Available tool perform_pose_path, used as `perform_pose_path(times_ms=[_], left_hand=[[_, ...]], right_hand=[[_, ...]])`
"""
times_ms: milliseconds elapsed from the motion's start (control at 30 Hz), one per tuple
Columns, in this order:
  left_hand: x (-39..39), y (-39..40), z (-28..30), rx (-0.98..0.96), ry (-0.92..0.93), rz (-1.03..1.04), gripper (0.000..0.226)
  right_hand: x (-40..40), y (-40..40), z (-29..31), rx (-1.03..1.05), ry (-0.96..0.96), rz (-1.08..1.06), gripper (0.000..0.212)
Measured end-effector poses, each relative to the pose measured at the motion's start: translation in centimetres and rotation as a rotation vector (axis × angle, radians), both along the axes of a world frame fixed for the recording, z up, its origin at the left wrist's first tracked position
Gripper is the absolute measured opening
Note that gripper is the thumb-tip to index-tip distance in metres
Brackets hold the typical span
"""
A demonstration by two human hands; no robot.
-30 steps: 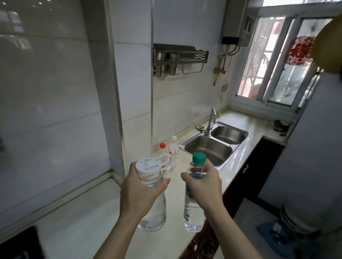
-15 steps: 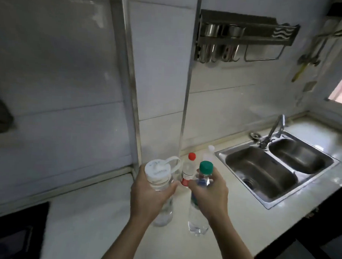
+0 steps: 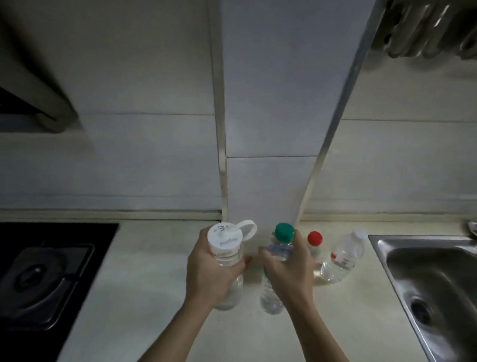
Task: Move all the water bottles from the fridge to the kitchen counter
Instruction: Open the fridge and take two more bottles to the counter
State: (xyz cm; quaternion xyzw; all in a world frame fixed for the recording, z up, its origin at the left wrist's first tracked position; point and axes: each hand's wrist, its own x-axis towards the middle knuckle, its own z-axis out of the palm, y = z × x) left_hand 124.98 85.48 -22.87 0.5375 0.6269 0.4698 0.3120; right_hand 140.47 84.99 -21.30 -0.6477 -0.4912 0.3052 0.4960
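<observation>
The left hand grips a white-lidded bottle, the right hand a green-capped bottle, both upright over the counter left of the sink (presumably for standing beside the two bottles already there).

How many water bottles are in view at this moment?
4. The white-lidded bottle is in the left hand, the green-capped bottle in the right hand; the red-capped bottle and clear-capped bottle stand on the counter beside the sink.
</observation>
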Motion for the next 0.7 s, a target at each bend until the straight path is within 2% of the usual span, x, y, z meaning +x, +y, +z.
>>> perform_pose_path(times_ms=[367, 533, 700], left_hand=[[-2.0, 2.5, -3.7, -0.046, 0.048, 0.005, 0.065], [-1.7, 3.5, -5.5, -0.069, 0.068, 0.097, 0.061], [-2.0, 4.2, -7.2, -0.053, 0.070, 0.133, 0.066]], right_hand=[[-1.9, 5.0, -4.3, 0.012, -0.063, 0.019, 0.032], [-1.4, 6.0, -6.6, 0.009, -0.046, 0.060, 0.032], [-1.7, 6.7, -8.4, -0.025, -0.004, 0.052, 0.035]])
